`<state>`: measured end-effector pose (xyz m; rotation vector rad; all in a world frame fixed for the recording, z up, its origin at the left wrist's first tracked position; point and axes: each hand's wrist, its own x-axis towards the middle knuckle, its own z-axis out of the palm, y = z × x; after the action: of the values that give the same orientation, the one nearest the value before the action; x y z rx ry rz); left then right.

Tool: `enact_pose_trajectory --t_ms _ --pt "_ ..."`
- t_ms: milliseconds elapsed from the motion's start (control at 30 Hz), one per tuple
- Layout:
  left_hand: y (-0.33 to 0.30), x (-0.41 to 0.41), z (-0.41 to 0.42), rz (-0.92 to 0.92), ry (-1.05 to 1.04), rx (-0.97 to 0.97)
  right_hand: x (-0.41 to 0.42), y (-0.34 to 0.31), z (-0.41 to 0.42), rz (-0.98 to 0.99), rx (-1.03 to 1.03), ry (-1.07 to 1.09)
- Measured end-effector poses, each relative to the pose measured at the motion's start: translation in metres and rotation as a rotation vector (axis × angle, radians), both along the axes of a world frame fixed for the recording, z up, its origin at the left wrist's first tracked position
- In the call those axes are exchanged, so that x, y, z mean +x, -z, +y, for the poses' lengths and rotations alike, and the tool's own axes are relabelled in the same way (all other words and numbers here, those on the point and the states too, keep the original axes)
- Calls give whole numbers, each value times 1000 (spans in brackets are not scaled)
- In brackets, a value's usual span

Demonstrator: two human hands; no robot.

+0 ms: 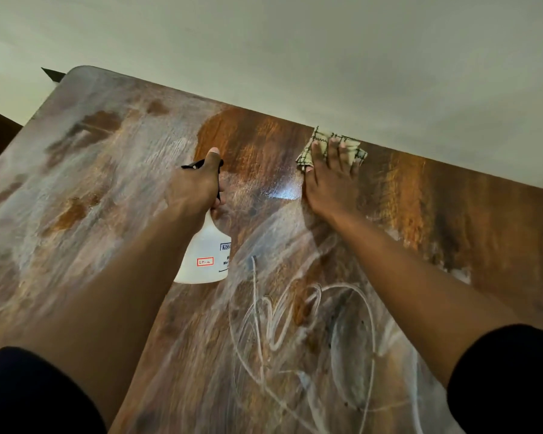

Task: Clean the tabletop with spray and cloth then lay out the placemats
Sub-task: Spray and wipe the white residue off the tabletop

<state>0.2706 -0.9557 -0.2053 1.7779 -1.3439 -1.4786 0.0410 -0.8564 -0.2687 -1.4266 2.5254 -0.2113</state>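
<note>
The worktop is brown wood grain, covered over most of its surface with whitish chalky smears and looping white scribbles near the front; a darker, cleaner band runs along the far edge, with a wet glossy patch between the 2 hands.

The cloth is small, cream-coloured with dark stitched lines in a check pattern, and lies bunched at the far edge of the worktop, right against the pale wall.

The spray bottle is translucent white plastic with a black trigger head, a small red-bordered label and some dark printed text that is partly hidden.

The right hand lies flat on the cloth, its fingers straight and spread, pressing it to the surface; the cloth shows beyond and beside the fingertips.

The left hand grips the bottle's neck, fingers curled round it, the thumb stretched up over the black head. The bottle hangs below the hand, tilted, its base towards the viewer, above the smeared surface.

Both forearms are bare, with dark sleeves at the bottom corners.
</note>
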Motion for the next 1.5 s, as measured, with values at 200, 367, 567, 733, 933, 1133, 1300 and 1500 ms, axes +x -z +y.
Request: enact_pose_trajectory --t_ms 200,367,567,733,933,1133,1300,1500 --pt "-7 4 24 -39 -13 -18 83 -4 22 -40 -31 -430" --pt "-14 8 43 -56 -28 -7 75 -4 51 -47 -27 -610" --pt "-14 19 57 -21 -71 -33 10 -6 53 -47 8 -220" --pt "-11 25 61 -15 -101 -28 46 -2 33 -46 -11 -221" --pt "-5 36 44 -36 -129 -54 121 -2 20 0 -22 -700" --pt "-11 48 25 -18 -73 -70 85 -4 -18 -9 10 -561" --pt "-12 76 0 -5 -42 -18 77 -11 -57 -19 43 -285" --pt "-8 101 -34 -5 -74 -50 146 -5 -57 29 -7 -540"
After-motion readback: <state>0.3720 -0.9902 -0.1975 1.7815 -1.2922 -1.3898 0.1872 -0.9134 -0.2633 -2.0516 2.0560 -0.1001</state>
